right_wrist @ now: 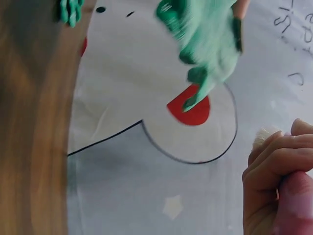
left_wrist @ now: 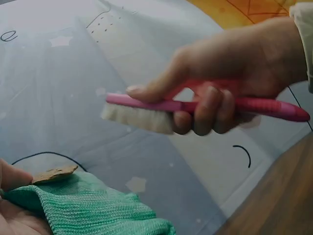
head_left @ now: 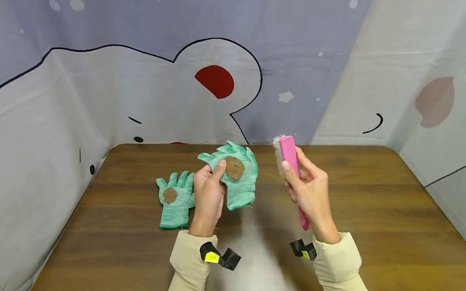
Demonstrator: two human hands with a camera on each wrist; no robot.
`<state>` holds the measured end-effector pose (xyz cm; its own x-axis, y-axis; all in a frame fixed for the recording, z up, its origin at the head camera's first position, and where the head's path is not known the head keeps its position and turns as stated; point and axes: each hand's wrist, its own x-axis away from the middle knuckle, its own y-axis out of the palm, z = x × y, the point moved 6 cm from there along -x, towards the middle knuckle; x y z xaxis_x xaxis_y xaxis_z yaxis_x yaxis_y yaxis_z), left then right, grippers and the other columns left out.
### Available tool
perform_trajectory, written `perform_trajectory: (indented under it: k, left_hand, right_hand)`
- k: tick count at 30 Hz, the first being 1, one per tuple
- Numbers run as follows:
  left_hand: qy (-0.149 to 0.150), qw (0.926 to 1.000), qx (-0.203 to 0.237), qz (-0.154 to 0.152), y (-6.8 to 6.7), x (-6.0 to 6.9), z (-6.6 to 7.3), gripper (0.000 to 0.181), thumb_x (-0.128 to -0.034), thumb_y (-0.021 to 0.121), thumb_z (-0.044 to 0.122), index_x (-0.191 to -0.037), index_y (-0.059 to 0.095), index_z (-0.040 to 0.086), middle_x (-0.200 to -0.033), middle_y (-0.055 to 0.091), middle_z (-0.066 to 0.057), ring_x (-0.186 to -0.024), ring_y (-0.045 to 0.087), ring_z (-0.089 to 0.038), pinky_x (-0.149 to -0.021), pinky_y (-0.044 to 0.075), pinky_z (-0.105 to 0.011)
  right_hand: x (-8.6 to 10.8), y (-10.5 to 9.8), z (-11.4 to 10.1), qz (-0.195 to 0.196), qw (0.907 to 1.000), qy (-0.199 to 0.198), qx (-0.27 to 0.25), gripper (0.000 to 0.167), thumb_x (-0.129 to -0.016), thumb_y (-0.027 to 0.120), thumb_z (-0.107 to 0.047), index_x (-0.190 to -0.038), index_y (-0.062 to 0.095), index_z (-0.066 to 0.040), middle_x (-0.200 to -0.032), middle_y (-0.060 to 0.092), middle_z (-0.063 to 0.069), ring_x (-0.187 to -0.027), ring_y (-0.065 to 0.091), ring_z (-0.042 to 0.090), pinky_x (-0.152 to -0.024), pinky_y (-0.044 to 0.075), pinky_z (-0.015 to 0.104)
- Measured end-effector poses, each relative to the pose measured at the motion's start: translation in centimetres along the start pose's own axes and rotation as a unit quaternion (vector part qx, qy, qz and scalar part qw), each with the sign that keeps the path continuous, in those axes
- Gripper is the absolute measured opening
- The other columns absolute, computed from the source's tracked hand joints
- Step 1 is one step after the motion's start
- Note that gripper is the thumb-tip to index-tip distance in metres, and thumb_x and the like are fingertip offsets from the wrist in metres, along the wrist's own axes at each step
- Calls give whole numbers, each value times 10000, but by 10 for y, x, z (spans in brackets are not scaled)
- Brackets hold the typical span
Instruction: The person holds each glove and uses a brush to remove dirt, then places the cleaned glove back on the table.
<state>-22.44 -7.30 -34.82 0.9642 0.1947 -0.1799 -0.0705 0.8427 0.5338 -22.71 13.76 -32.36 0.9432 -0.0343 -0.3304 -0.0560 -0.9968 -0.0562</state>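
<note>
My left hand (head_left: 210,194) pinches a green knitted glove (head_left: 241,188) by its edge, thumb beside a round brown patch (head_left: 235,168) on it. The glove is held above the table, its fingers pointing up and away. In my right hand (head_left: 313,194) is a pink brush (head_left: 288,152), gripped round the handle with the thumb along its back; its pale bristles (left_wrist: 139,118) face the glove without touching it. A second green glove (head_left: 175,215) with a similar brown patch (head_left: 170,195) lies flat on the table, left of my left hand.
The brown wooden table (head_left: 389,224) has its far edge against a printed cloth backdrop (head_left: 290,43), which also hangs along both sides. Black wrist-mounted devices (head_left: 229,258) sit near both sleeves.
</note>
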Motion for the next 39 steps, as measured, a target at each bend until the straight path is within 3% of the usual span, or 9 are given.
perform_trajectory:
  k: [7, 14, 21, 28, 33, 39]
  left_hand:
    - [8, 9995, 99, -300, 15, 6, -5, 204, -945, 500, 106, -853, 541, -71, -690, 547, -57, -594, 522, -117, -565, 414, -212]
    - [41, 9992, 21, -393, 29, 12, -10, 247, -937, 503, 93, -970, 560, -145, -791, 605, -35, -717, 568, -100, -627, 477, -228]
    - [72, 9990, 58, -445, 33, 15, -11, 249, -940, 497, 100, -966, 562, -139, -750, 594, -7, -669, 538, -71, -581, 457, -201]
    - [-197, 9958, 674, -593, 35, 17, -9, 260, -943, 488, 96, -1041, 537, -140, -824, 589, -50, -732, 576, -108, -623, 496, -241]
    - [-275, 9945, 904, -460, 33, 17, -5, 251, -948, 473, 77, -1058, 521, -144, -909, 584, -84, -856, 582, -143, -739, 504, -279]
    - [-307, 9946, 962, -243, 28, 14, -4, 167, -950, 455, 56, -958, 526, -95, -833, 555, -81, -771, 579, -145, -713, 501, -274]
  right_hand:
    - [15, 18, -22, -408, 9980, -389, -288, 465, -872, 628, -117, -1316, 505, -181, -613, 519, 112, -420, 431, 123, -314, 339, 236]
    - [31, 37, -35, -827, 9928, -859, -132, 497, -853, 632, -37, -1314, 508, -178, -740, 576, 150, -414, 444, 126, -333, 380, 243]
    - [36, 46, -33, -625, 9949, -781, 139, 518, -832, 671, -76, -1311, 513, -194, -868, 651, 179, -412, 480, 134, -353, 406, 243]
    - [39, 53, -45, -531, 9943, -869, 321, 514, -818, 677, -43, -1303, 507, -60, -1271, 539, 99, -832, 620, 182, -668, 527, 226]
    - [40, 55, -52, -340, 9879, -1178, 946, 513, -802, 698, -54, -1282, 520, -21, -1269, 535, 102, -825, 629, 170, -672, 520, 204]
    - [40, 55, -54, -124, 9760, -1500, 1571, 504, -792, 714, -78, -1265, 546, -43, -1200, 583, 117, -741, 617, 172, -592, 494, 200]
